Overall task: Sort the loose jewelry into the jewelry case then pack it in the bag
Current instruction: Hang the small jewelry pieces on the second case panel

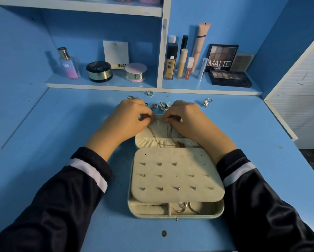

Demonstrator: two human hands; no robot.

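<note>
Cream velvet lines the jewelry case (134,213), open at the near middle of the desk (61,124), a gold chain (152,134) draped in its far lid. The left hand (127,120) and right hand (187,120) both pinch at that lid's far edge, apparently on the chain's end. Loose rings (161,105) lie just beyond; a slipped pinch could tangle it.

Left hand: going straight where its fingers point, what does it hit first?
Probably the right hand. The left hand, pinching a chain, points its fingers rightward over the case lid's far edge, facing the right hand's fingers across a small gap. The rings lie beyond that line, though depth is unclear.
</note>
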